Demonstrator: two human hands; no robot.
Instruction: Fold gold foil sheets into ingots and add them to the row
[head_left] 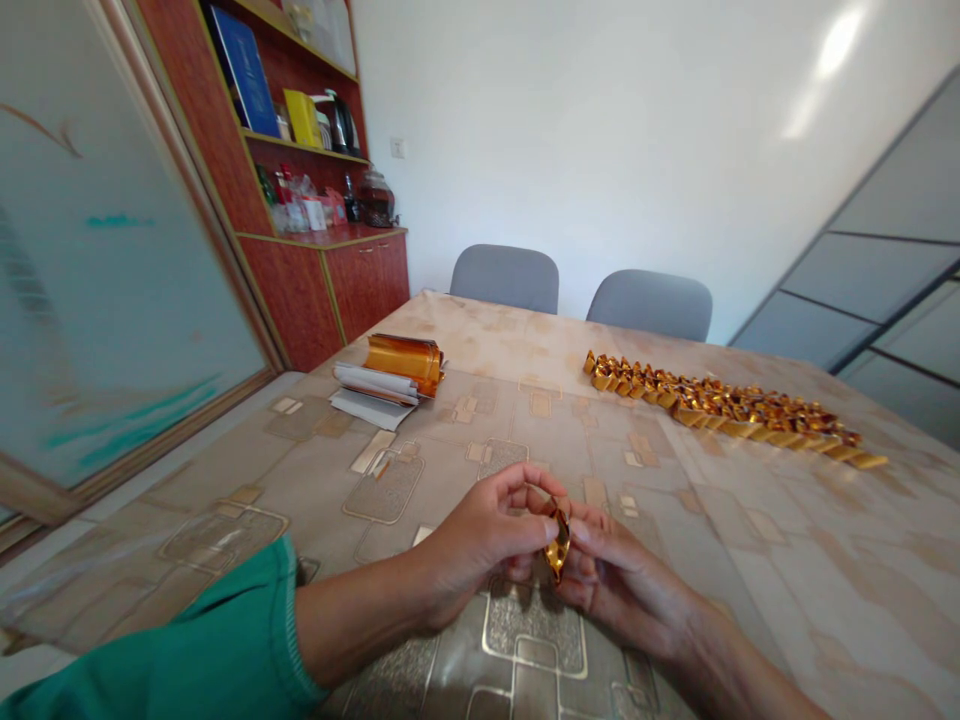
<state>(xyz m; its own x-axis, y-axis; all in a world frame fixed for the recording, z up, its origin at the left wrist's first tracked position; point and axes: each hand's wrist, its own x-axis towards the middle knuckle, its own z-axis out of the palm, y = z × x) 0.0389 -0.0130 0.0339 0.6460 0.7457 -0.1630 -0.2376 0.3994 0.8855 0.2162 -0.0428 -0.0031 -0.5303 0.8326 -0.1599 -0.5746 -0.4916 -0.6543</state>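
Golden foil piece (pixel 556 552), pinched in between — left hand (pixel 489 528) at its left side, right hand (pixel 628 578) at its right

The fingers (pixel 534 476) of the left hand (pixel 480 530) and the right hand (pixel 630 570) held a gold foil piece (pixel 557 550). Beyond these fingers, on the desk (pixel 517 345), lay gold sheets (pixel 403 358) to the left and many folded pieces (pixel 720 405) to the right.

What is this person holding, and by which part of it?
A small shiny gold piece, pinched by its two sides: the left hand has its left side, the right hand its right.
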